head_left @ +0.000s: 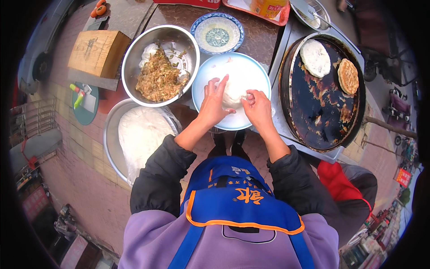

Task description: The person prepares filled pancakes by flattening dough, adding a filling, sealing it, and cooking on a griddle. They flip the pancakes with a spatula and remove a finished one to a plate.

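A ball of white dough (234, 93) rests on a white plate (241, 67) with a light-blue rim. My left hand (213, 102) cups its left side with curved fingers and thumb. My right hand (254, 106) pinches the dough's right edge between thumb and fingertips. Left of the plate stands a steel bowl (129, 54) of minced filling (156, 76) with a spoon. Below that, a large steel basin (112, 130) holds dough under clear plastic.
A black griddle (318, 116) with a pale flatbread (315, 57) and a browned one (347, 76) is at right. A patterned bowl (217, 37), red tray (281, 18) and wooden box (96, 51) stand behind. A person in red (333, 179) is beside me at lower right.
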{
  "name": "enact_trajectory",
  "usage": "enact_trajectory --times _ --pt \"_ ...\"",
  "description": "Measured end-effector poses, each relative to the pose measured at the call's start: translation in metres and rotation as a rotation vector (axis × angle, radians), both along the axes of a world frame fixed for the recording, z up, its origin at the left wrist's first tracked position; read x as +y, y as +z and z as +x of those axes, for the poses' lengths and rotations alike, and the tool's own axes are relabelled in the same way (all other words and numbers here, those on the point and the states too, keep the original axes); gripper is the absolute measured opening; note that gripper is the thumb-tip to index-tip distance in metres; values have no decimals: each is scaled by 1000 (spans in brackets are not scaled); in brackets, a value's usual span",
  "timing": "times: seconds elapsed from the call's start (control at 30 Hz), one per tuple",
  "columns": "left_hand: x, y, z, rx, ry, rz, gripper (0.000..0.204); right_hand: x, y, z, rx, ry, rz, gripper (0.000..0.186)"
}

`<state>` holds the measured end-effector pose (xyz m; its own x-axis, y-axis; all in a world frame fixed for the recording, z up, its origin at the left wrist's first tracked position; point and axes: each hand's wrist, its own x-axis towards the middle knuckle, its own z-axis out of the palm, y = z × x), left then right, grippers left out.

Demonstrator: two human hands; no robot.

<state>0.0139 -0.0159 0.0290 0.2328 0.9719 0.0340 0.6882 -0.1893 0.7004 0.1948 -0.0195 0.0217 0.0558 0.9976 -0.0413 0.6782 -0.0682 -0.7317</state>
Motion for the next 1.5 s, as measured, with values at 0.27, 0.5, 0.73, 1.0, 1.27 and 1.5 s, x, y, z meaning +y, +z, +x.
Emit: enact_trajectory --times 0.27,0.5,0.73,1.0,1.27,1.5 --pt "-23 -8 9 -588 195 -446 90 10 -4 -23 -184 147 246 27" --pt "-35 -6 6 86 -51 -89 79 -53 33 -18 -447 526 186 53" --pt "3 19 40 541 -330 -78 119 1 82 70 -261 382 378 17" --pt "39 34 67 831 -504 -308 131 201 86 246 -628 100 289 18" --pt "43 29 81 849 -450 -363 126 412 13 340 -1133 48 178 25" --pt "45 30 86 890 -429 -383 117 445 -13 346 -1438 184 263 18"
